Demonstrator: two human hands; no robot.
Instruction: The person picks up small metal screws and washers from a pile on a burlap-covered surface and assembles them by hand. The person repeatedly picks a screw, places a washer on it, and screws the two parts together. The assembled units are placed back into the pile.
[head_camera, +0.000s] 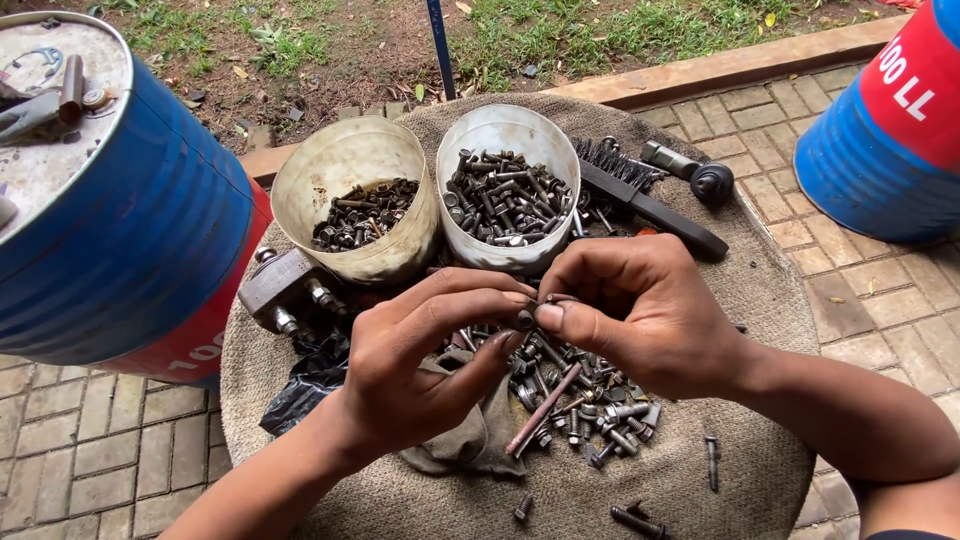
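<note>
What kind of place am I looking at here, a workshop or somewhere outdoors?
Probably an outdoor repair yard or open-air workshop: brick paving beside grass, blue drums, and two tubs of bolts on a sack-covered stand. Both hands, left hand and right hand, pinch a small fastener.

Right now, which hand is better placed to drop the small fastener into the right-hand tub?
Right, probably. The right hand and left hand both pinch the small fastener, but the right hand sits directly below the right-hand tub. The left hand lies nearer the other tub.
</note>
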